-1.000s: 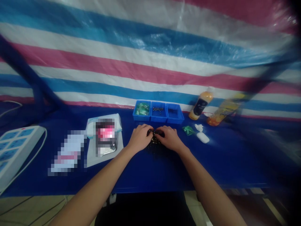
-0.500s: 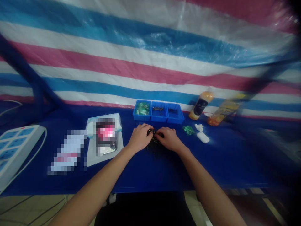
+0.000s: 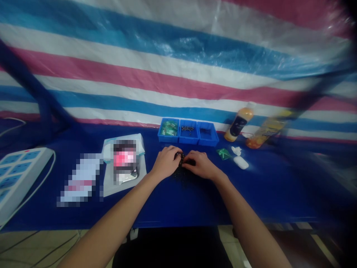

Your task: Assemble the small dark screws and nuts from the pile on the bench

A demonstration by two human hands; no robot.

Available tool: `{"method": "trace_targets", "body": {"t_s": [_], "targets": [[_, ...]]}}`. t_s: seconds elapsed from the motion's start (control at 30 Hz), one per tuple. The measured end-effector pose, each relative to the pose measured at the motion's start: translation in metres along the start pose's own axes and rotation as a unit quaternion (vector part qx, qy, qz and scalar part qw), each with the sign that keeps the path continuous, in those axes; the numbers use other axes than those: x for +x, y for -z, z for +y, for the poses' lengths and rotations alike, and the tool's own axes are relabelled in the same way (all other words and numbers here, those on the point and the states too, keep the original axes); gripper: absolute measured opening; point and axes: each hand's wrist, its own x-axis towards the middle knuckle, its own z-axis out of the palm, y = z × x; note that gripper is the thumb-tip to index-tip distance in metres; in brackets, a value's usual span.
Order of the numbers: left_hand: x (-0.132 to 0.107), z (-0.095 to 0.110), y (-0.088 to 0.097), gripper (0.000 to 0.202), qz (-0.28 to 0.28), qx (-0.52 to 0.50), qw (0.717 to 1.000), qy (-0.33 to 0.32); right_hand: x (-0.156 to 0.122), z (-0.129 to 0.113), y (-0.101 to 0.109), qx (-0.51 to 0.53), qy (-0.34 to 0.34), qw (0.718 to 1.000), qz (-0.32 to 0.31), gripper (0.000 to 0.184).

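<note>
Both hands press together over the middle of the blue surface (image 3: 251, 193), the left hand (image 3: 166, 162) and the right hand (image 3: 201, 165) closing on a dark clump of small linked pieces (image 3: 180, 174) from either side. The left fingertips (image 3: 178, 155) and right fingertips (image 3: 187, 161) meet at its top, though the fingers cover exactly what they pinch. The clump lies on the surface under and just toward the person from the hands, and it looks like a beaded chain, as far as this dim view shows.

Just beyond the hands stands a blue three-compartment tray (image 3: 187, 131): green pieces fill the left compartment, small dark parts lie in the middle one, and the right one holds a few dark bits. To the right are a green packet (image 3: 224, 154), a white tissue (image 3: 235, 150) and a white oval case (image 3: 240, 162), then an orange bottle (image 3: 239, 123) and a yellow bottle (image 3: 266, 130). The orange bottle's dark label shows no readable writing, and a blurred dark strut (image 3: 315, 89) partly crosses the yellow bottle.

To the left, pixelated blocks hide a package (image 3: 80, 178) and an item on a white sheet (image 3: 110, 188); any print there is unreadable. A white power strip (image 3: 19, 173) is cut off by the frame's left edge.
</note>
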Motion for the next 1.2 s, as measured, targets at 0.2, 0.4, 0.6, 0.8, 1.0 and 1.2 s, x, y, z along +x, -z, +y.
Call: {"method": "trace_targets", "body": {"t_s": [0.2, 0.4, 0.6, 0.8, 1.0, 1.2], "targets": [[-0.001, 0.0, 0.001, 0.022, 0.003, -0.001, 1.0, -0.001, 0.001, 0.0, 0.001, -0.007, 0.014, 1.0, -0.013, 0.017], [-0.001, 0.0, 0.001, 0.022, 0.001, -0.001, 1.0, -0.002, -0.001, -0.003, 0.003, -0.019, 0.008, 0.999, -0.027, 0.015], [0.001, -0.001, -0.001, 0.023, 0.003, 0.007, 1.0, -0.003, -0.001, -0.004, 0.002, -0.008, 0.004, 1.0, -0.025, 0.009], [0.001, -0.001, -0.001, 0.023, 0.003, 0.007, 1.0, -0.006, -0.002, -0.007, 0.003, 0.01, 0.001, 1.0, -0.004, 0.008], [0.0, -0.002, 0.0, 0.023, 0.014, -0.002, 1.0, -0.008, -0.002, -0.007, 0.006, 0.066, -0.008, 0.998, 0.02, 0.009], [0.0, -0.002, 0.0, 0.022, 0.009, 0.0, 1.0, -0.005, -0.001, -0.006, 0.01, 0.163, -0.051, 0.984, 0.043, 0.021]]}}
